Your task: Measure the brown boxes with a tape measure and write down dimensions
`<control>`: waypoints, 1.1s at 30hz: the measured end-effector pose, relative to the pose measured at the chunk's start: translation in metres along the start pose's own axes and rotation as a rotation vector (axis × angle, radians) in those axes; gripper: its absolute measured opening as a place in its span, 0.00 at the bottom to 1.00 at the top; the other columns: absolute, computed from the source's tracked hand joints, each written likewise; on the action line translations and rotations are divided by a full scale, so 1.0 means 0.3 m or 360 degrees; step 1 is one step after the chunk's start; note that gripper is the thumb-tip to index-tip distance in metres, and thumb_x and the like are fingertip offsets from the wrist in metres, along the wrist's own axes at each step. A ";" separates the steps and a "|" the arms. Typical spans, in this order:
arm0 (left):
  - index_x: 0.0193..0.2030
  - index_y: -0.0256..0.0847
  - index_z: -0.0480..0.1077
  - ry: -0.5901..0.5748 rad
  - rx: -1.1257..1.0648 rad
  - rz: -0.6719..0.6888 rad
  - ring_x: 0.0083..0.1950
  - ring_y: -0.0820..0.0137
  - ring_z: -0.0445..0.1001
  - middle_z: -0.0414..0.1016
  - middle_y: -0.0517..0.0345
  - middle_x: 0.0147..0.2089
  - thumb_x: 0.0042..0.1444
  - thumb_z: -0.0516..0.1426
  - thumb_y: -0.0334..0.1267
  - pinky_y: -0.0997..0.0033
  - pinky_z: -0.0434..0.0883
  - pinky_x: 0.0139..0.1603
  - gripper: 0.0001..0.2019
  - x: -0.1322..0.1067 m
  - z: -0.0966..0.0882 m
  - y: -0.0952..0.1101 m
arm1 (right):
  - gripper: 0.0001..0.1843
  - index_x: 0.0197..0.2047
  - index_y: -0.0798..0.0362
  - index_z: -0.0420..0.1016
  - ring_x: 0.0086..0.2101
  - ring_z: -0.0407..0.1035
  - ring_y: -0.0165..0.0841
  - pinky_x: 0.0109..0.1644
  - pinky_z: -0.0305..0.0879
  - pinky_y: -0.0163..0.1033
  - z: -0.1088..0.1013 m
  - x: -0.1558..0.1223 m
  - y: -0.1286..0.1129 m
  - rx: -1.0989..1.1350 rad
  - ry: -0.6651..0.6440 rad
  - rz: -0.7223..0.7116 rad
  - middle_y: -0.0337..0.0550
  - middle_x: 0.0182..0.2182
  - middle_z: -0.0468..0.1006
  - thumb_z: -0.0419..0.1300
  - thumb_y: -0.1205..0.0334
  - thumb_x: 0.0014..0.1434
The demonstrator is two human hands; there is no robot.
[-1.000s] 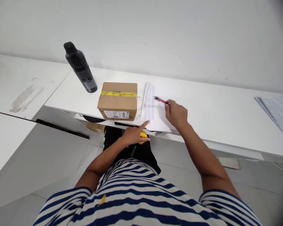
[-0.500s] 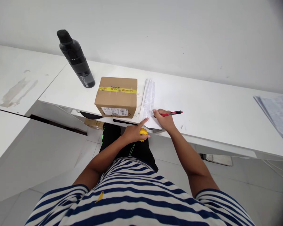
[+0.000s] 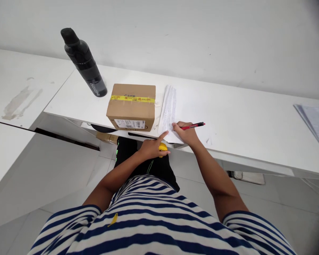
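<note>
In my left hand point(image 3: 150, 148) is a yellow tape measure point(image 3: 163, 148), held at the desk's front edge. The index finger of that hand stretches out onto the lower end of a folded sheet of paper point(image 3: 168, 106) covered in small writing. My right hand point(image 3: 185, 132) grips a red and black pen point(image 3: 193, 125) and rests at the paper's lower right. The pen's tip is hidden by the fingers. Left of the paper stands a closed cardboard box point(image 3: 134, 109), with yellow tape across its top and a white label on the front.
A tall black bottle point(image 3: 86, 65) stands behind and left of the box. More papers point(image 3: 316, 124) lie at the right end of the white desk point(image 3: 244, 117). Another cardboard box point(image 3: 106, 137) is below the desk. The wall runs along the back.
The view has shifted slightly. Both hands keep nearly the same pose at the paper, and the pen's tilt has changed a little. The box and bottle stay in place.
</note>
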State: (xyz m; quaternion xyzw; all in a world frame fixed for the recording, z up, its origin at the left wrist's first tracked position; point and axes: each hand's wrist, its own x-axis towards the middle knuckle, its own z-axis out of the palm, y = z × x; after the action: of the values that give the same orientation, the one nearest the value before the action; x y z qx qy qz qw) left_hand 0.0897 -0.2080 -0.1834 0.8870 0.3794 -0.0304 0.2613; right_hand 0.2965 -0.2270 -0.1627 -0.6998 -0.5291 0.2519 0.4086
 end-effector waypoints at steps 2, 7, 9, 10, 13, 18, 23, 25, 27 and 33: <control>0.80 0.52 0.39 0.0001 0.0009 -0.0010 0.56 0.56 0.80 0.84 0.53 0.53 0.56 0.58 0.67 0.63 0.73 0.53 0.53 0.000 -0.002 0.002 | 0.23 0.21 0.48 0.65 0.25 0.61 0.33 0.31 0.57 0.41 0.000 -0.002 -0.002 -0.0004 0.0039 0.0003 0.36 0.18 0.65 0.60 0.44 0.61; 0.80 0.52 0.39 -0.0012 -0.0006 -0.0006 0.56 0.56 0.81 0.83 0.52 0.54 0.56 0.58 0.67 0.63 0.73 0.53 0.53 0.000 -0.004 0.002 | 0.23 0.20 0.48 0.65 0.25 0.60 0.32 0.31 0.57 0.41 -0.003 0.000 -0.005 -0.0014 0.0002 -0.0006 0.36 0.18 0.64 0.60 0.43 0.60; 0.80 0.52 0.38 -0.0024 -0.0010 -0.0001 0.56 0.56 0.81 0.83 0.52 0.54 0.56 0.58 0.67 0.63 0.73 0.52 0.53 0.000 -0.005 0.002 | 0.24 0.20 0.48 0.64 0.25 0.61 0.33 0.31 0.58 0.41 -0.003 0.001 -0.007 -0.0001 -0.0005 -0.0013 0.36 0.18 0.65 0.60 0.43 0.60; 0.80 0.52 0.38 -0.0026 -0.0005 -0.0004 0.56 0.56 0.81 0.83 0.53 0.54 0.56 0.58 0.67 0.64 0.73 0.52 0.53 0.000 -0.006 0.001 | 0.24 0.20 0.48 0.64 0.25 0.61 0.33 0.31 0.58 0.41 -0.003 0.001 -0.008 0.0003 0.0001 -0.0013 0.36 0.18 0.64 0.60 0.43 0.60; 0.80 0.52 0.37 -0.0046 0.0015 -0.0020 0.56 0.56 0.80 0.83 0.53 0.54 0.56 0.58 0.67 0.64 0.73 0.52 0.53 -0.001 -0.009 0.002 | 0.25 0.20 0.48 0.62 0.24 0.59 0.32 0.30 0.57 0.40 -0.002 -0.001 -0.014 0.0009 0.0008 -0.0008 0.35 0.17 0.62 0.60 0.42 0.59; 0.80 0.52 0.37 -0.0048 -0.0005 -0.0012 0.56 0.55 0.80 0.83 0.52 0.54 0.56 0.58 0.67 0.62 0.73 0.51 0.53 -0.005 -0.014 0.005 | 0.25 0.18 0.47 0.58 0.24 0.55 0.31 0.30 0.55 0.41 -0.003 -0.006 -0.026 0.0043 0.0069 -0.0012 0.34 0.17 0.58 0.59 0.44 0.59; 0.80 0.52 0.38 -0.0064 -0.0020 -0.0018 0.56 0.55 0.80 0.83 0.52 0.54 0.56 0.58 0.67 0.63 0.73 0.52 0.53 -0.006 -0.018 0.007 | 0.26 0.18 0.47 0.57 0.24 0.54 0.31 0.29 0.53 0.40 -0.008 -0.006 -0.028 0.0009 -0.0017 -0.0032 0.35 0.16 0.57 0.59 0.43 0.59; 0.80 0.51 0.38 -0.0058 -0.0006 -0.0017 0.56 0.56 0.80 0.84 0.53 0.54 0.56 0.58 0.67 0.64 0.72 0.53 0.53 -0.005 -0.017 0.006 | 0.26 0.18 0.47 0.56 0.24 0.54 0.31 0.29 0.53 0.40 -0.008 -0.007 -0.029 0.0017 0.0001 -0.0020 0.34 0.16 0.57 0.59 0.43 0.59; 0.80 0.50 0.38 -0.0047 0.0004 -0.0011 0.56 0.56 0.81 0.84 0.53 0.53 0.56 0.58 0.67 0.64 0.72 0.53 0.53 -0.002 -0.013 0.004 | 0.25 0.18 0.47 0.55 0.23 0.53 0.30 0.30 0.53 0.40 -0.007 -0.008 -0.031 0.0036 0.0015 -0.0021 0.34 0.17 0.56 0.58 0.45 0.59; 0.80 0.48 0.39 -0.0011 0.0032 0.0016 0.55 0.56 0.81 0.84 0.51 0.52 0.56 0.58 0.68 0.63 0.73 0.53 0.53 0.007 -0.001 -0.003 | 0.26 0.18 0.47 0.50 0.23 0.50 0.29 0.30 0.52 0.40 -0.009 -0.006 -0.044 0.0072 0.0068 0.0009 0.33 0.17 0.52 0.58 0.49 0.59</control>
State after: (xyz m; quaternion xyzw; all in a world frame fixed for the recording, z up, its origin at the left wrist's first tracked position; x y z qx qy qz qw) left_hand 0.0906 -0.2059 -0.1841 0.8913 0.3738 -0.0361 0.2541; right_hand 0.2910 -0.2280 -0.1503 -0.6971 -0.5123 0.2500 0.4349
